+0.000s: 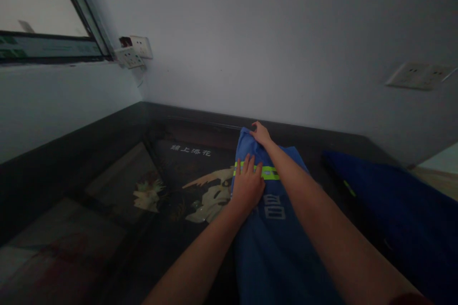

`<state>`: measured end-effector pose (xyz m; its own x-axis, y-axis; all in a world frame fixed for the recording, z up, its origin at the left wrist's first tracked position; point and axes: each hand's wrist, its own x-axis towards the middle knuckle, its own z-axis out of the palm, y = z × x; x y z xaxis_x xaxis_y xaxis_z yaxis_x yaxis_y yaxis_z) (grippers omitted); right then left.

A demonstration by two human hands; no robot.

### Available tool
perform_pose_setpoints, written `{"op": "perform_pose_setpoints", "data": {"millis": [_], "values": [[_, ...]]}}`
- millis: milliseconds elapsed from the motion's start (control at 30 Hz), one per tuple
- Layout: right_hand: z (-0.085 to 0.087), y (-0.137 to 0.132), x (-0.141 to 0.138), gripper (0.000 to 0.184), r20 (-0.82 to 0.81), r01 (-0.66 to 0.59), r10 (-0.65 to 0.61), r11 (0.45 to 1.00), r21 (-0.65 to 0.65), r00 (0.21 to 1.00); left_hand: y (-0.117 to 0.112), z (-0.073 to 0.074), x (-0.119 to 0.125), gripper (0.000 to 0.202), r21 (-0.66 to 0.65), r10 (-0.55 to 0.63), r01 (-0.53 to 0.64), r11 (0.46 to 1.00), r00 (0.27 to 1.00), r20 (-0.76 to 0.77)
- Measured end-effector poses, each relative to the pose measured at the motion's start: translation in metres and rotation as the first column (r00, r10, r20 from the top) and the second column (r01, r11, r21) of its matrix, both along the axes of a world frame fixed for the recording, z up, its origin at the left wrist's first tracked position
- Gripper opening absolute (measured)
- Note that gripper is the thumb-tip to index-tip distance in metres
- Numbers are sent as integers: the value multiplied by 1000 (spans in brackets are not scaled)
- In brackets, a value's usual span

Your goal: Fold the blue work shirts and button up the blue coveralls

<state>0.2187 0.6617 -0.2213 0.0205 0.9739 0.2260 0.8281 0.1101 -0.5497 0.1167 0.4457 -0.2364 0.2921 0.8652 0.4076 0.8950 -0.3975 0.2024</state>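
A blue garment (275, 243) with a yellow-green reflective band and pale lettering lies lengthwise on a dark glossy tabletop. My left hand (247, 183) rests flat on the cloth at the band, its fingers spread. Farther up, my right hand (261, 133) is at the garment's far end, thumb and fingers closed on the edge near its upper left corner. My right forearm covers part of the garment's right side.
A second, darker blue cloth (400, 205) with a small yellow-green strip lies to the right. The dark tabletop (118, 162) bears a bird and flower picture and white characters. Wall sockets (141, 46) hang at the left corner; another socket plate (411, 75) is at right.
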Motion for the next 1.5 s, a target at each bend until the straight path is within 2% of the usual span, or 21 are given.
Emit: {"op": "perform_pose_setpoints", "data": {"millis": [100,200,333,467,600,733,933,1133,1300,1433,1500], "values": [[-16,-9,-5,32,100,28,-29,1000,12,995,1,0,0,49,-13,56,-56,998,998,3],[-22,-13,-13,30,164,55,-57,998,21,985,2,-3,0,54,-39,96,-96,995,995,-3],[-11,-10,-10,38,204,80,-85,996,30,975,2,-8,0,51,-88,75,-77,993,997,-25],[4,-13,17,53,253,114,-114,993,15,961,2,-9,0,51,-91,67,-69,993,997,-28],[7,-28,40,51,341,11,17,997,-79,940,1,-8,1,51,-80,75,-77,994,997,-21],[2,-43,46,45,396,-101,152,984,-147,906,1,-7,1,51,-63,85,-86,994,996,-23],[2,-50,55,48,427,-127,187,978,-165,884,0,-5,0,49,-41,71,-71,997,997,-12],[-2,-48,69,35,432,2,22,998,-55,902,0,-5,0,48,-22,67,-67,998,998,-6],[-14,-53,66,29,479,35,-22,999,-18,877,0,-1,0,48,-55,67,-68,996,998,-18],[-5,-62,53,29,481,52,-85,995,81,873,1,-2,1,50,-83,62,-66,994,997,-42],[2,-67,39,33,450,3,-83,984,176,889,1,-4,1,50,-81,56,-60,995,997,-51]]}}
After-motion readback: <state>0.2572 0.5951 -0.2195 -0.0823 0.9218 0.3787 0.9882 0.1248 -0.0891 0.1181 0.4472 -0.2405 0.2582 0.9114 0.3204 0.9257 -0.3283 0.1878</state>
